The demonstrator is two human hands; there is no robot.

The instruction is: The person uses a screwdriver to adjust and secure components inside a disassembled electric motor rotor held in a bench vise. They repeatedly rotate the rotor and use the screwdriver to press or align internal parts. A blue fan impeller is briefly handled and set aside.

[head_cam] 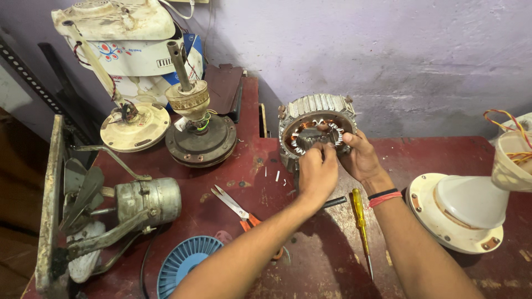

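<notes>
A round grey motor stator (pixel 317 111) with copper windings stands on its edge at the back of the dark red table (pixel 432 155). My left hand (pixel 317 173) is closed in front of its opening, fingertips at the lower inner rim. My right hand (pixel 363 158) grips the stator's right side, fingers curled into the bore by the windings. A black and a red band circle my right wrist. What the left fingers pinch is hidden.
A yellow-handled screwdriver (pixel 361 226) and orange-handled scissors (pixel 238 209) lie near my arms. Old ceiling fan motors (pixel 200 135) sit at the back left, a metal exhaust fan (pixel 127 207) and a blue plastic impeller (pixel 185 266) at left, a white fan housing (pixel 463 213) at right.
</notes>
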